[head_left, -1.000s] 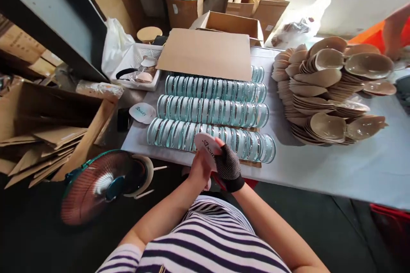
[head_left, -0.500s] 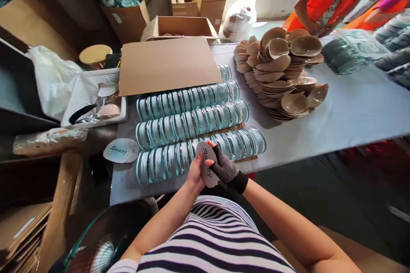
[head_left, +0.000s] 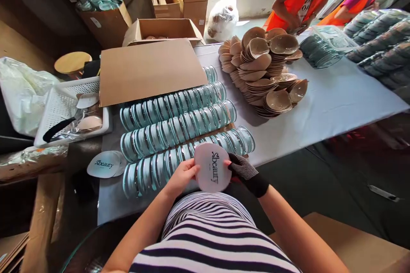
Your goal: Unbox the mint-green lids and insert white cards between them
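Between my hands, in front of my striped shirt, is a white rounded card printed "beauty", its face turned up toward me. My bare left hand pinches its left edge. My right hand, in a dark dotted fingerless glove, grips the right edge. Just beyond the card lies the nearest row of clear round cases with pale discs in them. More such rows run parallel behind it. Similar printed cards lie overlapping at the table's left edge.
A cardboard sheet covers part of the back rows. Stacked beige cups stand right of the rows. A white basket sits left of the table, with open boxes behind. People in orange vests are at the far right.
The card has turned from a tilted position to face me flat, and my hands have moved apart to its opposite edges. The camera view has shifted to the right.
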Demonstrator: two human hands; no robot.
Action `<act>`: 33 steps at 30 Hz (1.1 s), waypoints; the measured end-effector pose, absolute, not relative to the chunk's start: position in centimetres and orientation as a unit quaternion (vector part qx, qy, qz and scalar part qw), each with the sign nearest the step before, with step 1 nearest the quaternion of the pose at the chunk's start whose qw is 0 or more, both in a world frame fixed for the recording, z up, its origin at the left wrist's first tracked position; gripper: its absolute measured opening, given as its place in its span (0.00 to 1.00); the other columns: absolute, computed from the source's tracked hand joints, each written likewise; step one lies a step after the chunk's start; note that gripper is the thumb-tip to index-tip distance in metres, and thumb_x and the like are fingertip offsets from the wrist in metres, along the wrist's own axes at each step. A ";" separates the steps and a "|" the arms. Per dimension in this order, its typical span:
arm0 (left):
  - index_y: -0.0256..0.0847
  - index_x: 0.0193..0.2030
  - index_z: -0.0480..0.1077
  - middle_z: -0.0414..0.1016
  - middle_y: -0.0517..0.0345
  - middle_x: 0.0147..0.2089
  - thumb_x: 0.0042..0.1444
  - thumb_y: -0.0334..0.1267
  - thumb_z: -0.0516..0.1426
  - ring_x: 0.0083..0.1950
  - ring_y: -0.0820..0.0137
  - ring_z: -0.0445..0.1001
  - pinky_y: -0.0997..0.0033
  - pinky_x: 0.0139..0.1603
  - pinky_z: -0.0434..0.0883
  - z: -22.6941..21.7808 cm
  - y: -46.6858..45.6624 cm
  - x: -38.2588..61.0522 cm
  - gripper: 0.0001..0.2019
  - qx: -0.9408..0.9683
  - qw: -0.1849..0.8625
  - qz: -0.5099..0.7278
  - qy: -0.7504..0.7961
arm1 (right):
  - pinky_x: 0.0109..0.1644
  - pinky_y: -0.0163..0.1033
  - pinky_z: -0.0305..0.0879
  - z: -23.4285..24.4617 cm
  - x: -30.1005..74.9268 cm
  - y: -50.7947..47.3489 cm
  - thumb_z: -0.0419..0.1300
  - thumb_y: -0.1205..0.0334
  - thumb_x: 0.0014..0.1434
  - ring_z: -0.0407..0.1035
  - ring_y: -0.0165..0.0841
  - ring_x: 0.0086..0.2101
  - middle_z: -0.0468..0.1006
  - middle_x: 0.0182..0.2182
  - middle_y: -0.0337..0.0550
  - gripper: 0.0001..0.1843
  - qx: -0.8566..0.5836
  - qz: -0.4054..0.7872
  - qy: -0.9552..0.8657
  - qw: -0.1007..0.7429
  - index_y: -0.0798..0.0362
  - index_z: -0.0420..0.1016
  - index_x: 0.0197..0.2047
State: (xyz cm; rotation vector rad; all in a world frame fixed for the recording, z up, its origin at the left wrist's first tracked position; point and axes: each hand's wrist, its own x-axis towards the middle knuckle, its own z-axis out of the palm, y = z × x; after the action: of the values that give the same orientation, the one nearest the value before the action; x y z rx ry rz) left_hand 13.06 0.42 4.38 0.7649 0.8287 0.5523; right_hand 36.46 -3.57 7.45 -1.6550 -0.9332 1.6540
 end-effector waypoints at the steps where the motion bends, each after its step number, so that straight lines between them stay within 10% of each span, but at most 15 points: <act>1: 0.32 0.42 0.77 0.76 0.46 0.36 0.46 0.52 0.68 0.33 0.66 0.72 0.70 0.33 0.69 4.6 0.3 13.5 0.24 0.344 0.823 0.263 0.367 | 0.37 0.29 0.66 7.6 36.9 -3.8 0.62 0.37 0.50 0.65 0.26 0.35 0.71 0.42 0.51 0.38 -0.584 0.665 -0.351 0.307 0.63 0.70 0.50; 15: 0.33 0.36 0.78 0.77 0.47 0.34 0.48 0.47 0.68 0.33 0.67 0.73 0.73 0.34 0.70 3.5 0.4 18.8 0.17 0.339 0.779 0.328 0.413 | 0.38 0.33 0.72 6.4 41.5 -4.2 0.66 0.41 0.48 0.69 0.30 0.36 0.72 0.40 0.55 0.40 -0.586 0.670 -0.329 0.314 0.67 0.68 0.53; 27: 0.35 0.58 0.73 0.76 0.39 0.51 0.44 0.39 0.70 0.54 0.44 0.74 0.50 0.53 0.72 7.6 0.0 18.7 0.32 0.354 0.900 0.146 0.206 | 0.48 0.38 0.72 7.1 43.7 -6.4 0.70 0.37 0.45 0.71 0.35 0.41 0.72 0.37 0.56 0.45 -0.388 0.797 -0.351 0.303 0.67 0.70 0.52; 33: 0.28 0.44 0.78 0.78 0.35 0.45 0.42 0.45 0.71 0.48 0.53 0.77 0.59 0.52 0.73 1.9 3.1 22.2 0.25 0.303 0.788 0.333 0.420 | 0.42 0.40 0.74 2.5 44.0 -1.2 0.55 0.42 0.58 0.71 0.32 0.40 0.69 0.50 0.56 0.49 -0.635 0.598 -0.296 0.389 0.60 0.45 0.73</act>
State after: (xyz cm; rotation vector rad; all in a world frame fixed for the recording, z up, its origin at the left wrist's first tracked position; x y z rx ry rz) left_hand 22.22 3.12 1.93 0.6531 0.9039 0.7164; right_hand 43.97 -1.22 2.51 -1.6133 -0.7523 1.5210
